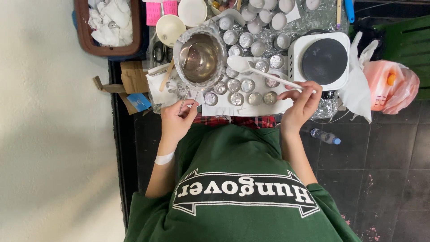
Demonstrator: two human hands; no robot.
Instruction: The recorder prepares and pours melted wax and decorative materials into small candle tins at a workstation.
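right hand (301, 104): white plastic spoon (262, 71) | left hand (177, 120): thin metal tweezers (183, 102)

A long white plastic ladle-like spoon (264, 74), its shallow bowl near the rim of the metal pot, lay slanted above the rows of small round metal cups, its handle gripped at the far end, while thin metal tweezers (184, 102) pointed up toward the pot.

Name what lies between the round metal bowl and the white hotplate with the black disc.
Head view: small round metal cups in rows on white paper, with the white spoon above them.
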